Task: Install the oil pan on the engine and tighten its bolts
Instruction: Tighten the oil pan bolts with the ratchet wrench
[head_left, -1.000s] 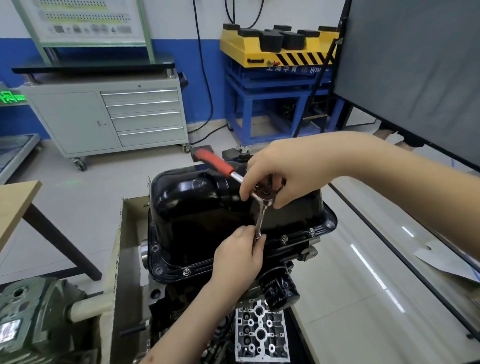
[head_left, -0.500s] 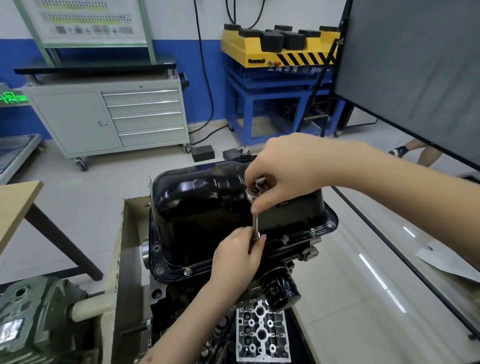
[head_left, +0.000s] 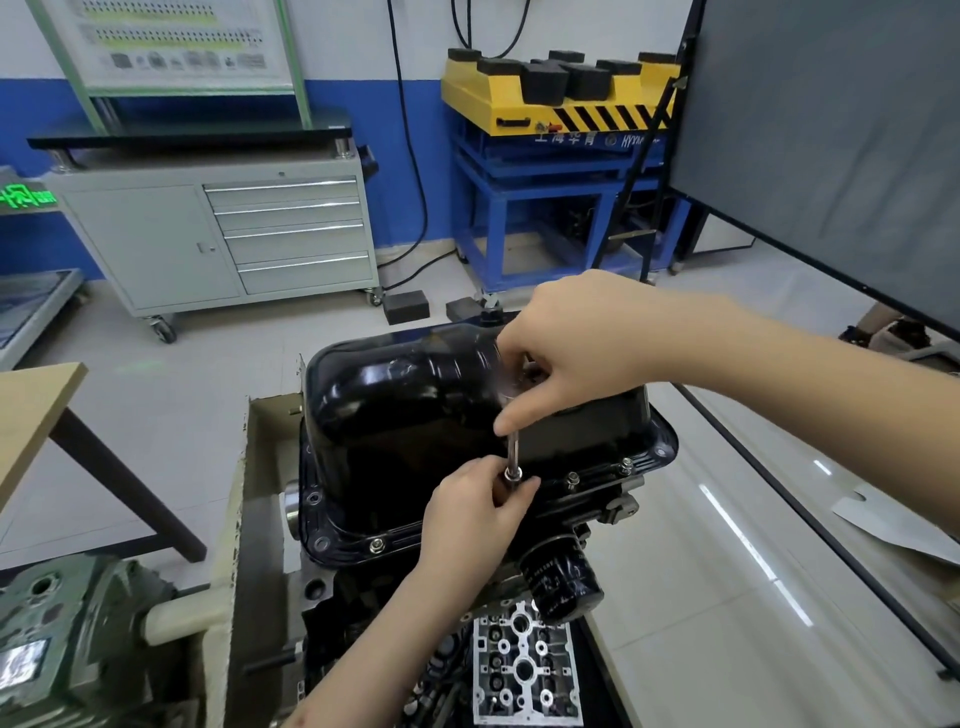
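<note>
Sitting upside-down over the engine (head_left: 363, 613), the black oil pan (head_left: 415, 410) has flange bolts (head_left: 573, 479) along its near edge. The left hand (head_left: 478, 512) pinches the socket extension (head_left: 513, 457) at its lower end against the flange; the right hand (head_left: 576, 348) curls around the ratchet head (mostly hidden) above. An oil filter (head_left: 563, 579) juts out below.
</note>
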